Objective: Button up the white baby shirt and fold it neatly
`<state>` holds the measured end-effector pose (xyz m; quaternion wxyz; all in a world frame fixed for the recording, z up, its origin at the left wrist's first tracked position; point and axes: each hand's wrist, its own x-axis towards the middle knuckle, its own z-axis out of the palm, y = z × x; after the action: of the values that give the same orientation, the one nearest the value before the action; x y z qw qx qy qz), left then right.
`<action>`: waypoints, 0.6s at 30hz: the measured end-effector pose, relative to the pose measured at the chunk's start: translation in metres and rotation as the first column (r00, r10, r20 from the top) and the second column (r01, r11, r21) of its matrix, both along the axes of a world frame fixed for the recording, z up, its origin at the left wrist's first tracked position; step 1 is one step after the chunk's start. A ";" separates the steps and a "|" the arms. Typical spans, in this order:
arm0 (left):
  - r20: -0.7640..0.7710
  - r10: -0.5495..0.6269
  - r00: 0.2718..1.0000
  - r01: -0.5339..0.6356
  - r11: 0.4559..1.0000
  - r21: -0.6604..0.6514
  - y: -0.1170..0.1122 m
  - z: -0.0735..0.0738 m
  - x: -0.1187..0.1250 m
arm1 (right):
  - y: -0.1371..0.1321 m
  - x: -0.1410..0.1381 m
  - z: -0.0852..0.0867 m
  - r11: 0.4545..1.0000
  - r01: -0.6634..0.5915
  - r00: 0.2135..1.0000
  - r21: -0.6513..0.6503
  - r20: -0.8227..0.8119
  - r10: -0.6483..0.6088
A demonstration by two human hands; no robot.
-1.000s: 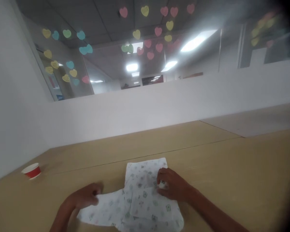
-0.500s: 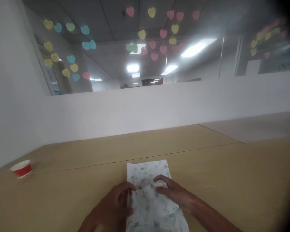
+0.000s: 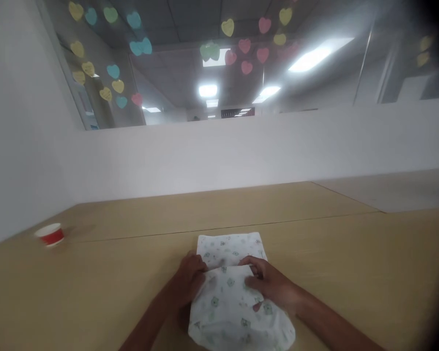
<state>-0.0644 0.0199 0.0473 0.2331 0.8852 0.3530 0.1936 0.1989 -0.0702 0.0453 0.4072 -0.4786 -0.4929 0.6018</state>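
A person's bare forearms reach in from the lower edge of the view toward a white cloth (image 3: 229, 317), printed with small green and grey-brown motifs, that lies folded on a pale wood-toned surface (image 3: 113, 287) at the bottom centre. The cloth's nearest end bulges in a loose, rounded fold. Above it, the left hand (image 3: 190, 279) pinches the left corner of the raised top layer, its fingers curled and bunched close to the thumb. Opposite, the right hand (image 3: 267, 282) grips the layer's right side, thumb laid over the fabric and index finger bent past the far edge, with another fingertip showing from beneath. Beyond both hands, the cloth's squared far end lies flat. Well apart to the left, a red-and-white cup (image 3: 53, 235) stands upright on the surface. A thin dark seam (image 3: 219, 229) crosses behind the cloth, and a greyish panel (image 3: 398, 187) adjoins at the far right. Behind rises a white wall (image 3: 205, 161), topped by a glass pane (image 3: 175, 73) dotted with heart-shaped notes (image 3: 264, 25) in yellow, blue, green and pink; bright ceiling lights (image 3: 208, 90) glow farthest back.
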 end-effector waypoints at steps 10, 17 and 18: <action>-0.136 0.046 0.990 -0.032 0.994 0.103 0.000 -0.002 -0.002 | -0.008 0.005 0.011 0.981 -0.139 0.794 0.137 0.608 0.027; -0.098 0.088 0.991 -0.068 0.980 0.185 -0.016 0.006 -0.001 | -0.004 0.007 0.001 0.929 -0.173 0.660 0.326 0.739 -0.137; -0.080 0.071 0.994 -0.054 0.978 0.199 -0.021 0.009 0.002 | -0.004 0.008 -0.002 0.916 -0.178 0.609 0.358 0.772 -0.183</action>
<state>-0.0626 -0.0010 0.0562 0.1227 0.9000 0.3695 0.1961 0.2066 -0.0742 0.0436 0.2364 -0.6016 -0.7328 0.2126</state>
